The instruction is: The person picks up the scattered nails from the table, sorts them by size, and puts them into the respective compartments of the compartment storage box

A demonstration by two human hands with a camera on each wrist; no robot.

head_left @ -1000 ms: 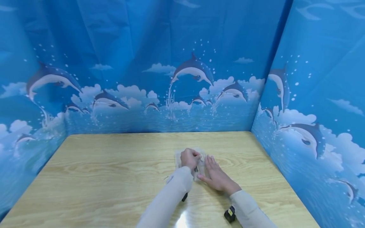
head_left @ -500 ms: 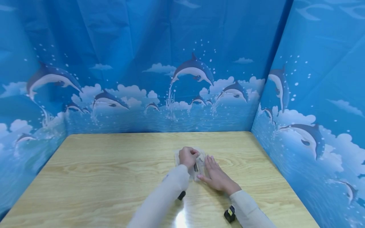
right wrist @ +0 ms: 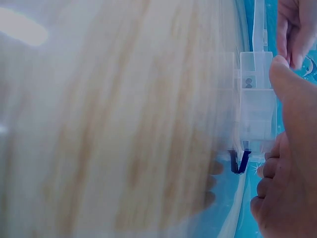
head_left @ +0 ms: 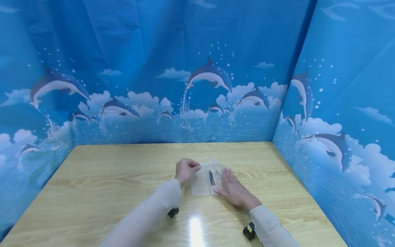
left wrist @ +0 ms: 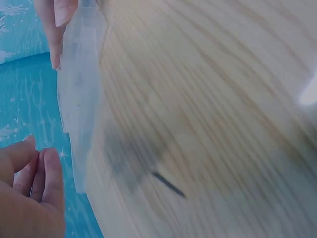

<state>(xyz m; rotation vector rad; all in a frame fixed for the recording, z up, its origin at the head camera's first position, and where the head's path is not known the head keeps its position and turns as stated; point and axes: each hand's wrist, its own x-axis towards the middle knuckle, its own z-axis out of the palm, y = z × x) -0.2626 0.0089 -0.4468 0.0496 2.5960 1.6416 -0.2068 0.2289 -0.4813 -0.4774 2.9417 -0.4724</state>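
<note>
Flat and loose, the right hand's grip (head_left: 235, 189) held nothing, its straight fingers lying on the worktop (head_left: 108, 178) against the right edge of a clear plastic box (head_left: 206, 178). Just left of the box, the left hand (head_left: 185, 169) was curled, perhaps pinching something too small to see. Thin dark pins (head_left: 211, 177) lay inside the box.

Clear plastic compartment box (right wrist: 256, 106) on wooden table (right wrist: 114, 129); small dark part visible in one compartment. Right hand (right wrist: 287, 168) alongside, thumb touching box edge. Left hand (right wrist: 294, 27) near upper corner. Foreground blurred.
</note>
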